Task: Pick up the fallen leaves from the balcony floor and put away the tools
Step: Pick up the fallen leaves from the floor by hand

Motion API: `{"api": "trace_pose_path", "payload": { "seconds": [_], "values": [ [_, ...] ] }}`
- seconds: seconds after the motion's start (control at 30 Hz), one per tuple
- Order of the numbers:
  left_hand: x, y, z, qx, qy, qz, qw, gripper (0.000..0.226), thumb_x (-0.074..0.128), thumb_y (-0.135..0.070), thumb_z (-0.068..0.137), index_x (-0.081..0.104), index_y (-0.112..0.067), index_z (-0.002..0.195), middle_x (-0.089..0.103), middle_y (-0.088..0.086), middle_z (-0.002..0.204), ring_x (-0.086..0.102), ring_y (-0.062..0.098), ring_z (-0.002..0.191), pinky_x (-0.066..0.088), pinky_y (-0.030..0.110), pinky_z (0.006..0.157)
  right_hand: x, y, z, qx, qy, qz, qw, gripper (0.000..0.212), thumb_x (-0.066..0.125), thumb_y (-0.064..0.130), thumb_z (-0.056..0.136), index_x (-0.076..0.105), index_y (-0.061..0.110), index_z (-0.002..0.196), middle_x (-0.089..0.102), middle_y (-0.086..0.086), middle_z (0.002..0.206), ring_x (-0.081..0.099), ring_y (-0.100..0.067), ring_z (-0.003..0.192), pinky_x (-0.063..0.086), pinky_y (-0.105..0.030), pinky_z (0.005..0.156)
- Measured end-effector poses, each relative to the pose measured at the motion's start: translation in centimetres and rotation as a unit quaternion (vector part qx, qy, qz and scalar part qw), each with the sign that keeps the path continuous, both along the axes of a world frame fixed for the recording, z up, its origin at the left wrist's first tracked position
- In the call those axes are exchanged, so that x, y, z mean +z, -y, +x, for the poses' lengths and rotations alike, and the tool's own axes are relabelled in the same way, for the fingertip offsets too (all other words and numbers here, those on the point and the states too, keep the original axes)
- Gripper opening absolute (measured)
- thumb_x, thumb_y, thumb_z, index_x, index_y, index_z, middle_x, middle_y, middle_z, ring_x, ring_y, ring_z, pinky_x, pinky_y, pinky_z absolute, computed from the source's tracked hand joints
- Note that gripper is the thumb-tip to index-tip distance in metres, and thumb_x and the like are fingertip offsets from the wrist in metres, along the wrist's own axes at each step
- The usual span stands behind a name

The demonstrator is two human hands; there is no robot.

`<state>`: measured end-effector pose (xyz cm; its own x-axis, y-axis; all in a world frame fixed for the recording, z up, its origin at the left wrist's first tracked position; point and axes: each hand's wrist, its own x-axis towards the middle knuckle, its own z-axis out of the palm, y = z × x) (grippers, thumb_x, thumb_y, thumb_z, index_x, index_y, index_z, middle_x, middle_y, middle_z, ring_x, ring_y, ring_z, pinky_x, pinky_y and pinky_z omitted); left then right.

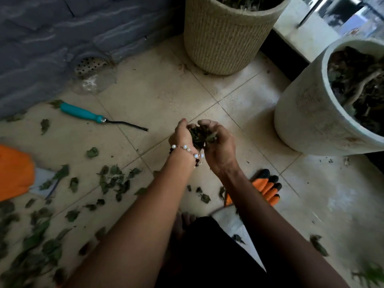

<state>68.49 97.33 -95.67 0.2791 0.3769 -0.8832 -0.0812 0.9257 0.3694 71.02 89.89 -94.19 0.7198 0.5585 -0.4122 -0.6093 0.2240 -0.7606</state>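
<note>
A clump of wilted green leaves (201,134) sits cupped between both hands above the tiled floor. My left hand (182,135), with a bead bracelet at the wrist, curls round the clump's left side. My right hand (219,146) curls round its right side. Several more fallen leaves (115,179) lie scattered over the floor at the left and lower left. A teal-handled garden tool (83,112) with a dark metal tip lies on the tiles at the left. An orange glove with black fingertips (268,187) lies under my right forearm.
A ribbed beige planter (224,38) stands at the back, a white planter (307,113) with dry plant matter at the right. A floor drain (91,64) sits by the grey wall. Another orange item (14,171) lies at the left edge on white paper.
</note>
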Motion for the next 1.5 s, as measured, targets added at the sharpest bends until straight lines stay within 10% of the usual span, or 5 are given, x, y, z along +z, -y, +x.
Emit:
{"api": "trace_pose_path", "payload": {
  "seconds": [0.23,0.5,1.03,1.27,1.5],
  "values": [
    [9.1,-1.4,-2.3,0.034,0.001,0.011,0.999,0.034,0.055,-0.038,0.095,0.067,-0.007,0.085,0.069,0.015,0.1,0.068,0.028,0.086,0.052,0.031,0.065,10.1,-3.3,-2.8,0.013,0.035,-0.045,0.998,0.019,0.049,0.003,0.085,0.066,-0.004,0.08,0.067,-0.014,0.095,0.063,-0.027,0.094,0.051,-0.043,0.093],
    [30.0,1.6,-3.3,-0.06,-0.004,0.054,0.997,0.015,0.063,-0.016,0.089,0.068,-0.004,0.081,0.071,0.012,0.086,0.069,0.024,0.075,0.054,0.03,0.067,30.2,-0.8,-4.6,-0.041,0.09,-0.117,0.988,0.021,0.056,-0.005,0.089,0.071,0.009,0.084,0.073,0.002,0.094,0.067,-0.015,0.101,0.052,-0.027,0.089],
    [70.8,20.9,-12.6,-0.286,0.056,0.095,0.952,0.062,0.036,-0.06,0.097,0.065,-0.005,0.095,0.068,0.013,0.094,0.066,0.026,0.081,0.054,0.031,0.063,67.9,19.1,-15.8,-0.181,0.184,-0.164,0.952,0.015,0.066,0.016,0.087,0.073,0.008,0.098,0.074,-0.012,0.094,0.069,-0.027,0.093,0.055,-0.041,0.084],
    [76.7,34.8,-17.4,-0.423,0.139,0.033,0.895,0.062,0.029,-0.064,0.096,0.061,-0.012,0.082,0.065,0.009,0.081,0.064,0.02,0.074,0.051,0.027,0.059,72.6,32.9,-21.7,-0.298,0.135,-0.214,0.92,0.022,0.073,0.033,0.082,0.073,0.016,0.096,0.074,-0.002,0.097,0.069,-0.021,0.097,0.054,-0.041,0.092],
    [79.2,51.8,-22.3,-0.602,0.172,-0.013,0.78,0.074,0.019,-0.065,0.097,0.062,-0.006,0.089,0.065,0.014,0.086,0.063,0.026,0.084,0.053,0.033,0.075,74.7,49.5,-28.8,-0.508,0.142,-0.258,0.809,0.008,0.07,0.012,0.08,0.072,0.016,0.086,0.072,-0.005,0.084,0.066,-0.015,0.079,0.055,-0.035,0.078]
  ]
}}
